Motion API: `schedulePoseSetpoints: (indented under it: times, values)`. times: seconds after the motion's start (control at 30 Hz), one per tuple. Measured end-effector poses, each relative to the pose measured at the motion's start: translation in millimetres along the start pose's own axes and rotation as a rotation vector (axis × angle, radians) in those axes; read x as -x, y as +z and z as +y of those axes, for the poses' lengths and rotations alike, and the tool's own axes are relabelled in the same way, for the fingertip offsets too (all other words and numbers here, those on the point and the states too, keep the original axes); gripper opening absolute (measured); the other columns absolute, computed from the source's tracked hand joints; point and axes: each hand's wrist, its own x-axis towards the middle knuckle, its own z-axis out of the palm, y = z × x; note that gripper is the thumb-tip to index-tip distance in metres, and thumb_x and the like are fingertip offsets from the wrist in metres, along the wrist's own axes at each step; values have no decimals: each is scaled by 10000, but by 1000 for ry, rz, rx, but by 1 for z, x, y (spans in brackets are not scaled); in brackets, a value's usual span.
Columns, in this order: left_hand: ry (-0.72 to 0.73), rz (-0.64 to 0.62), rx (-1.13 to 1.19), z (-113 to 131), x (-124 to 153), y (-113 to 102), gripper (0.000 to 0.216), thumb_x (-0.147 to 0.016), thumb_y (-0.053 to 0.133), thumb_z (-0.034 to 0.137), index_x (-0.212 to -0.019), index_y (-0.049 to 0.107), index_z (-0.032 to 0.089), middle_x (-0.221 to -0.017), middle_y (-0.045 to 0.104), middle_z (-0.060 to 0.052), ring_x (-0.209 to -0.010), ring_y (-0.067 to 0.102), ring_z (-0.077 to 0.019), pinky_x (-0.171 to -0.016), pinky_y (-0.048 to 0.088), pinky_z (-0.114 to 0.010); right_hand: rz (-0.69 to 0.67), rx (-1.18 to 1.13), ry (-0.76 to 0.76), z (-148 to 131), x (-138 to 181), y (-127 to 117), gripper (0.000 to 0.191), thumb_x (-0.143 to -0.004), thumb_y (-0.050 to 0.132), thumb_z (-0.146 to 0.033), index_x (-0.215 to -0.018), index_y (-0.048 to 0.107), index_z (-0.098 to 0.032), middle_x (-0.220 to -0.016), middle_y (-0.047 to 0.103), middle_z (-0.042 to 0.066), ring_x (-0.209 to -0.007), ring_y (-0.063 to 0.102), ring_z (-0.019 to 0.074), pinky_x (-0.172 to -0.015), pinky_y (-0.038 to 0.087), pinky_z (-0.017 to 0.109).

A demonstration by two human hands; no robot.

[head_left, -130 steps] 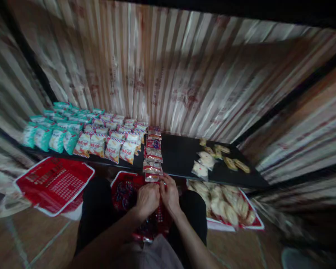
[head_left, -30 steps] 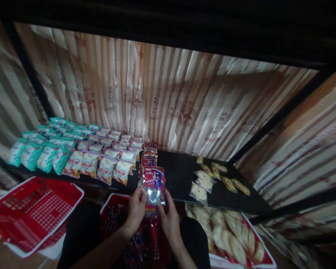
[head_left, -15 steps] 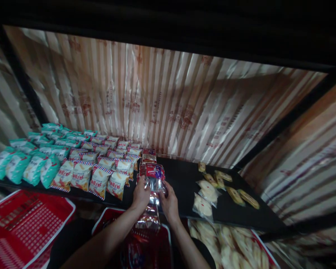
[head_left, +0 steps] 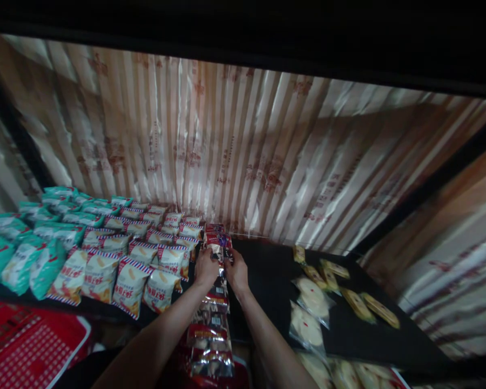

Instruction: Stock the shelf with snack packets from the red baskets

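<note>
Both hands have gone deeper since half a second ago, carrying the red packet (head_left: 217, 239) from the front edge of the shelf toward its back.

From my remote seat, the black shelf (head_left: 267, 281) fills most of the view. Its left part is covered with rows of teal packets (head_left: 20, 259) and, just beside them, striped orange-and-white packets (head_left: 125, 270), all lined up. Right of the middle the shelf is bare. Past that, a few pale round packets (head_left: 311, 297) and yellow bars (head_left: 360, 305) lie loose, not in rows.

A red basket (head_left: 28, 346) sits low at left, and the corner of a second basket (head_left: 399, 382) shows at lower right. Down the middle, a line of red-and-silver packets (head_left: 210, 335) runs from the hands toward me.

My read is that the left side is stocked, the middle line is under way, and the right side is barely begun.

My left hand (head_left: 206, 268) and right hand (head_left: 237, 272) meet at the far end of that line, fingers pinched on the red packet, near the back wall.
</note>
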Motion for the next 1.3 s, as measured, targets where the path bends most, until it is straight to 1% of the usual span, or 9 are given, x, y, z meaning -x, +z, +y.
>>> schedulePoseSetpoints:
  times: [0.13,0.2,0.43,0.53,0.7,0.8,0.97,1.13,1.3]
  values:
    - [8,-2,-24,-2,-17,7,427,-769,432,101,-1182,538,114,-1203,568,-124,-1099,540,-199,-918,398,-248,-7,75,13,1,-12,10,365,-737,455,-133,-1066,610,-116,-1084,630,124,-956,605,192,-842,433,245]
    - [11,-7,-38,-4,-21,10,418,-767,440,109,-1171,546,118,-1196,575,-124,-1086,550,-195,-908,405,-243,-19,119,14,2,-16,13,360,-734,444,-110,-1053,612,-112,-1077,631,125,-970,598,194,-851,421,241]
    - [24,10,-98,-9,-26,18,400,-766,436,101,-1142,572,117,-1256,540,-121,-1168,490,-199,-977,356,-252,-119,328,-22,-3,-18,15,271,-775,417,-121,-924,642,-139,-984,663,118,-976,585,214,-863,373,289]
    - [23,11,-123,-11,-25,20,413,-759,443,95,-1151,572,96,-1279,520,-134,-1195,466,-208,-1000,338,-257,-139,374,-14,-5,-16,16,272,-793,419,-149,-963,631,-142,-1037,646,123,-1005,562,218,-880,357,293]
    - [61,21,-156,-12,-25,20,342,-780,453,129,-1079,618,121,-1232,558,-115,-1148,502,-206,-987,358,-265,-164,413,67,-8,-11,18,315,-819,410,-222,-1057,605,-153,-1155,591,110,-1043,505,242,-840,385,296]
    - [74,39,-167,-12,-25,19,327,-793,455,153,-1074,618,115,-1227,560,-116,-1144,501,-212,-984,360,-268,-181,429,94,-12,-10,17,341,-834,391,-249,-1089,592,-143,-1189,567,112,-1065,478,258,-857,385,306]
    - [82,53,-189,-12,-25,22,323,-809,451,177,-1078,614,105,-1203,576,-126,-1121,518,-208,-976,368,-267,-201,418,87,-15,-11,18,345,-841,381,-257,-1100,586,-157,-1198,557,110,-1074,466,248,-844,397,299]
    - [67,58,-211,-17,-25,25,386,-818,443,200,-1155,572,63,-1270,523,-157,-1190,465,-237,-1017,331,-288,-192,453,65,-8,-10,24,394,-852,374,-279,-1180,551,-152,-1215,545,122,-1085,463,249,-880,382,309]
    - [76,51,-220,-20,-26,28,406,-816,435,189,-1184,552,62,-1285,513,-150,-1219,440,-218,-1039,300,-263,-172,485,15,-2,-9,27,402,-847,383,-262,-1186,551,-128,-1236,536,149,-1135,457,247,-913,354,312]
